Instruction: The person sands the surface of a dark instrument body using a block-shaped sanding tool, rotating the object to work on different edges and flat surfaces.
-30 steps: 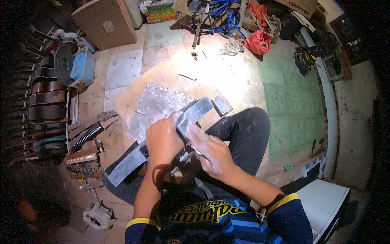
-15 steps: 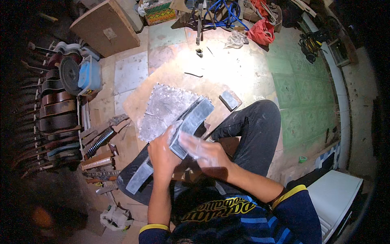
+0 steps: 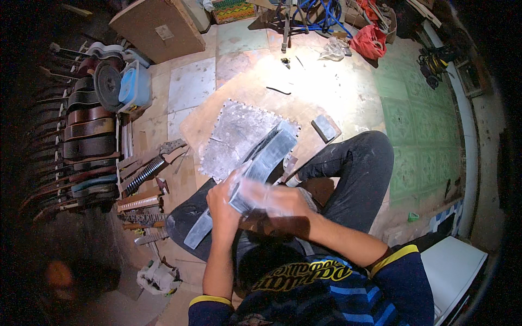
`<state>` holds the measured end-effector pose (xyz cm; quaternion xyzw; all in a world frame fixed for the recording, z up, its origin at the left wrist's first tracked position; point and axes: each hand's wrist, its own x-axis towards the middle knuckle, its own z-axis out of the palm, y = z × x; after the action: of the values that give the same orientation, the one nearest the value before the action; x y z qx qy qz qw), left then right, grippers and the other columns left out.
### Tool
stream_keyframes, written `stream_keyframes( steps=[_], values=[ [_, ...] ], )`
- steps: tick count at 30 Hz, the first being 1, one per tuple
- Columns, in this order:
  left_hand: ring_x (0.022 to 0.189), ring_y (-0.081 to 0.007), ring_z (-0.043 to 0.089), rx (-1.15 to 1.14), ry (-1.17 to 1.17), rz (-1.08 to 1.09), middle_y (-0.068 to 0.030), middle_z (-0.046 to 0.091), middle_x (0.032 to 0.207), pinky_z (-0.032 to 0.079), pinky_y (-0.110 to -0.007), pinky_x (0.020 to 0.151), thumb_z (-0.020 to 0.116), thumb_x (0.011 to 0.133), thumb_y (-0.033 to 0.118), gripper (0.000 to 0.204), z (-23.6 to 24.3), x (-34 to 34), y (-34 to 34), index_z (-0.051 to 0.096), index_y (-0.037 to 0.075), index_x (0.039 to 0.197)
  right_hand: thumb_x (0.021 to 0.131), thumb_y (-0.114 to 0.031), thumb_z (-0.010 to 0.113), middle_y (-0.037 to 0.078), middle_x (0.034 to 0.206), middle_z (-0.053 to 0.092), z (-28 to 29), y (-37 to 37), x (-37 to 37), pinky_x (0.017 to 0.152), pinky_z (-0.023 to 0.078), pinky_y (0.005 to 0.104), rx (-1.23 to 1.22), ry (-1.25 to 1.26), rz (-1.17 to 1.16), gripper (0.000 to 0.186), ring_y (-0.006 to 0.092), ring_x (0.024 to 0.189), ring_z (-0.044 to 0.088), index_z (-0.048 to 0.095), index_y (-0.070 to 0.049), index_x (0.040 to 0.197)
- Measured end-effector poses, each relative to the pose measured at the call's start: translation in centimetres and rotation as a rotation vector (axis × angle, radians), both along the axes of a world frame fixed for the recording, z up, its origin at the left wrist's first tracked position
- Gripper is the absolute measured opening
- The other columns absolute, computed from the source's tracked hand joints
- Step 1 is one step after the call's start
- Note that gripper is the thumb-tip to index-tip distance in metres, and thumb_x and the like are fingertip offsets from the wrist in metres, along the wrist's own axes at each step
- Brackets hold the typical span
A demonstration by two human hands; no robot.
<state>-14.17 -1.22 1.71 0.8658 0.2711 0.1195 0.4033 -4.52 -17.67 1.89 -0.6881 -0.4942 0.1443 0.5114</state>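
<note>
A dusty grey-blue piece that looks like a guitar body (image 3: 267, 157) stands edge-on across my lap, slanting from lower left to upper right. My left hand (image 3: 224, 202) is closed around its near left side and steadies it. Against the edge facing me lies my right hand (image 3: 283, 202), dusted white and blurred by motion. Its fingers are smeared, and whether anything is under them I cannot make out. Beyond the piece a grey foam mat (image 3: 231, 127) with a toothed edge lies on the floor. A grey-topped block (image 3: 325, 129) rests beside my right knee.
Guitar bodies (image 3: 89, 133) stand in a row at the left, beside a blue tub (image 3: 135, 87). Several guitar necks (image 3: 144, 176) lie near my left knee. A thin dark strip (image 3: 279, 91) and a red bag (image 3: 370, 42) are farther off. A white box (image 3: 454, 271) stands at lower right.
The view has shifted, so the scene sits farther right. My right hand has moved slightly along the edge and is more blurred. My left hand keeps its hold.
</note>
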Motion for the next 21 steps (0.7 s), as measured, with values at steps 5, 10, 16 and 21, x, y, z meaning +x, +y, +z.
stream_keyframes(
  steps=[5,10,16,21],
  values=[
    [0.09,-0.0428,0.072,-0.001,-0.031,-0.01,-0.0255,0.072,0.091,0.056,-0.045,0.076,0.075,0.082,0.033,0.046,-0.2,-0.4,0.3,0.073,0.011,0.122,0.084,0.004,0.056,0.012,0.147,0.058,2.5,-0.1,-0.5,0.095,0.06,0.0364,-0.034,0.064,0.159,0.056,0.03,0.114,0.07,0.063,-0.009,0.137],
    [0.091,-0.0431,0.071,0.013,0.013,-0.009,-0.0248,0.072,0.093,0.056,-0.047,0.076,0.075,0.082,0.038,0.048,-0.7,0.0,0.7,0.072,0.016,0.125,0.085,0.0,0.064,0.022,0.147,0.057,0.3,1.6,1.5,0.106,0.054,0.0354,-0.045,-0.017,0.0,0.052,0.0322,0.125,0.065,0.064,-0.003,0.137],
    [0.094,-0.0412,0.072,0.088,0.131,-0.06,-0.0205,0.074,0.099,0.057,-0.045,0.076,0.075,0.081,0.041,0.052,-0.2,-0.3,0.2,0.072,0.016,0.127,0.088,-0.006,0.065,0.015,0.149,0.056,1.0,0.9,0.7,0.094,0.059,0.0331,-0.05,0.042,-0.033,0.057,0.0271,0.113,0.071,0.06,-0.012,0.144],
    [0.092,-0.0421,0.072,0.04,0.08,-0.028,-0.0219,0.074,0.099,0.057,-0.045,0.075,0.072,0.083,0.041,0.05,-1.0,-0.7,0.3,0.071,0.018,0.127,0.086,0.003,0.059,0.015,0.147,0.058,1.6,-0.7,-0.7,0.102,0.056,0.0344,0.034,0.136,0.11,0.052,0.0323,0.127,0.063,0.065,-0.008,0.136]
  ],
)
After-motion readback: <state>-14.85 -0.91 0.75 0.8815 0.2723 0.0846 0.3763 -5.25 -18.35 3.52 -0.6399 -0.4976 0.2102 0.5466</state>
